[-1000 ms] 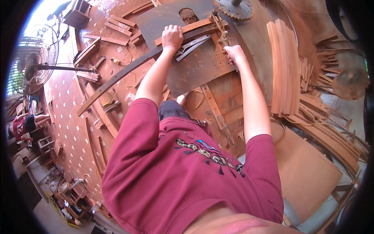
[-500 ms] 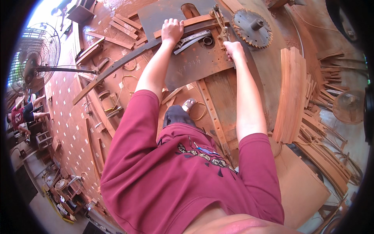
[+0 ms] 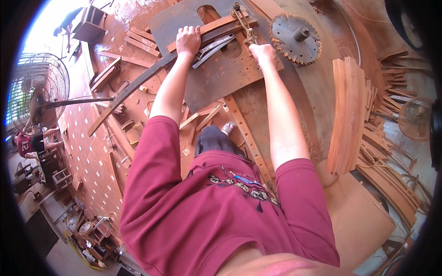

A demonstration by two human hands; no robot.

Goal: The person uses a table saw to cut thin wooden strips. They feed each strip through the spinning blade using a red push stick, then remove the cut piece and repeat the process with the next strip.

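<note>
My left hand [image 3: 188,41] is closed over a long dark curved wooden strip [image 3: 131,92] and a reddish wooden piece [image 3: 223,23] at the far side of a dark metal plate [image 3: 216,83]. The strip's free end hangs past the plate at left. My right hand [image 3: 264,54] wraps around the near end of a rusty metal clamp [image 3: 247,31], whose far end crosses the wood. Two grey wrench-like tools [image 3: 213,49] lie on the plate between my hands. To the right of the clamp stands a round toothed saw blade [image 3: 294,39] on a spindle, apart from my right hand.
Stacked curved boards [image 3: 345,115] stand at right, beside more loose wood strips [image 3: 386,184]. A standing fan [image 3: 39,94] is at far left, with another person [image 3: 30,142] behind it. Wood offcuts [image 3: 142,41] and cords lie on the tiled floor [image 3: 92,165].
The metal plate, with the wood, clamp and both my hands, has shifted left and slightly away relative to the saw blade. Both hands keep their holds. The view has tilted a little.
</note>
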